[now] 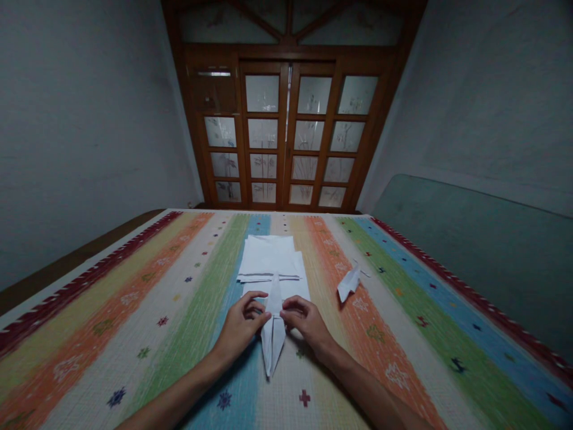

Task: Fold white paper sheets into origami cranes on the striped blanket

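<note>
A long, narrow piece of folded white paper (274,340) is held upright in line with me, its split point toward me and a slim tip away from me. My left hand (244,322) pinches its left edge near the middle, with thumb and fingers closed on it. On the opposite edge, my right hand (307,322) grips the paper between thumb and curled fingers. Just beyond the hands lies a stack of white paper sheets (268,254), partly covered by the folded piece. To the right rests a finished-looking folded paper crane (350,283).
A striped, patterned cloth (179,334) covers the table. A green-grey rounded panel (470,239) stands along the right side. Wooden doors with glass panes (286,131) are beyond the far edge, between two pale walls.
</note>
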Available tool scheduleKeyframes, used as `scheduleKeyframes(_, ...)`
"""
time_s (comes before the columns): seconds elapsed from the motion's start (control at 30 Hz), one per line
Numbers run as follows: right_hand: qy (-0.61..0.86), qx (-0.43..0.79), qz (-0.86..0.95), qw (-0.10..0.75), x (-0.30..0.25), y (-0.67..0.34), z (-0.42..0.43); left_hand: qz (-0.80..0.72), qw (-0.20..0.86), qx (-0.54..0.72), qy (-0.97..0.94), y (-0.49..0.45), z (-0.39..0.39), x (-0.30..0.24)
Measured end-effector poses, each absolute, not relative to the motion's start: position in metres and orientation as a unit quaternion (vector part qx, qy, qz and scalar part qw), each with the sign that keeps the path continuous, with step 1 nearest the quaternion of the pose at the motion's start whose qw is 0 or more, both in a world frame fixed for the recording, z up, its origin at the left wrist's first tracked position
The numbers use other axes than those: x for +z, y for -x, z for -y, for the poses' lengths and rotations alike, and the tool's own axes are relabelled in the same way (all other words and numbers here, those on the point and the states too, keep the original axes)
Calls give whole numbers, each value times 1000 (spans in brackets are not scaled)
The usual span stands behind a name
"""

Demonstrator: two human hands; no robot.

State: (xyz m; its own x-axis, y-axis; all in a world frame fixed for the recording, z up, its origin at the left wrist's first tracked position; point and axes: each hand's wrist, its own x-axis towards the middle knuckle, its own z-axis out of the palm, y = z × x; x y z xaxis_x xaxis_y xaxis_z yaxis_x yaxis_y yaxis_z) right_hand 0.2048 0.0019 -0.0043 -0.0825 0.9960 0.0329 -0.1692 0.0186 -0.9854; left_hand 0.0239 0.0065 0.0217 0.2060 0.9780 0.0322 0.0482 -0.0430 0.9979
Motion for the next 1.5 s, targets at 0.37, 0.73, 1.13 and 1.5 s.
scheduleKeyframes(0.37, 458, 513, 507, 519, -4, -204, -2, -437, 524, 458, -570, -28, -4, 15)
scheduleKeyframes(0.73, 466, 517, 503, 513, -1, -202, 1, -441, 508, 464, -576, -30, 0, 14)
scheduleKeyframes(1.13, 481, 431, 553, 526, -3, -195, 9, -429, 542, 504, -517, -33, 2, 12)
scheduleKeyframes(1.5, 498, 388, 613, 476, -4, -192, 15, -423, 552, 535, -480, -34, 6, 13)
